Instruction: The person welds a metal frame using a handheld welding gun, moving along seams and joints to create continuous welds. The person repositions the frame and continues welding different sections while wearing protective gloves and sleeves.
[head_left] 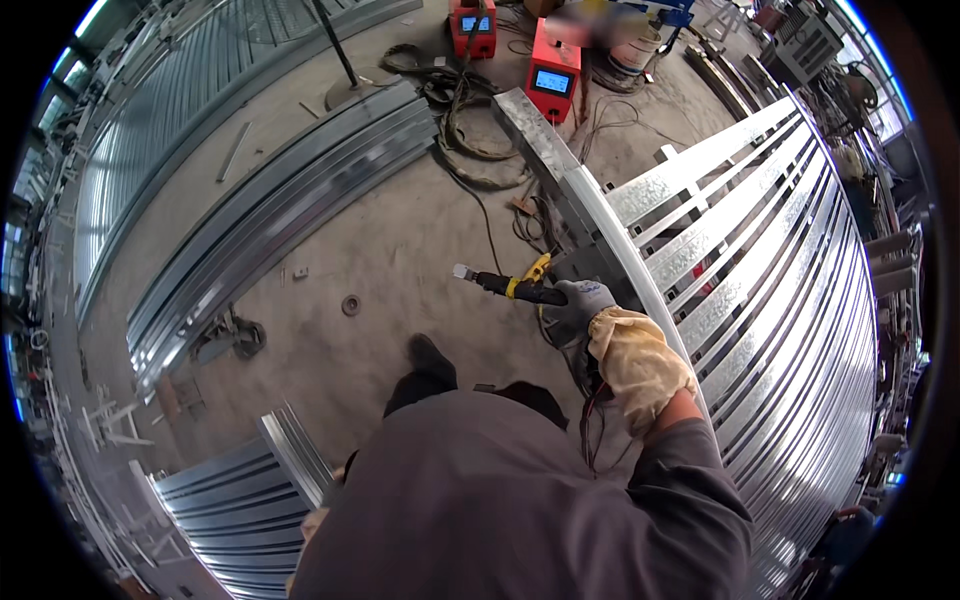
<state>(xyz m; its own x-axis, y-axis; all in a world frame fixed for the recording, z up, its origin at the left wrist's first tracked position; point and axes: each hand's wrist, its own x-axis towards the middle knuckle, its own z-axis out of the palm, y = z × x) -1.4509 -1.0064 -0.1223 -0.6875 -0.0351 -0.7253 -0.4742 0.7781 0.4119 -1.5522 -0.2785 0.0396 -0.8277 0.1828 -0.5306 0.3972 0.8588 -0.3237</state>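
My right hand, in a grey work glove with a tan sleeve guard over the wrist, is closed around a handheld welding torch. The torch has a black body, yellow parts and a silver nozzle that points left over the concrete floor. Just right of this hand runs the edge of a large slatted galvanized metal panel. My left hand is hidden behind my body; only a bit of tan cuff shows at the lower left, beside a smaller ribbed metal panel.
A stack of long metal profiles lies to the left on the floor. Two red machines with screens, one of them nearer, stand ahead among coiled hoses. Cables hang by my right side. A small ring lies on the floor.
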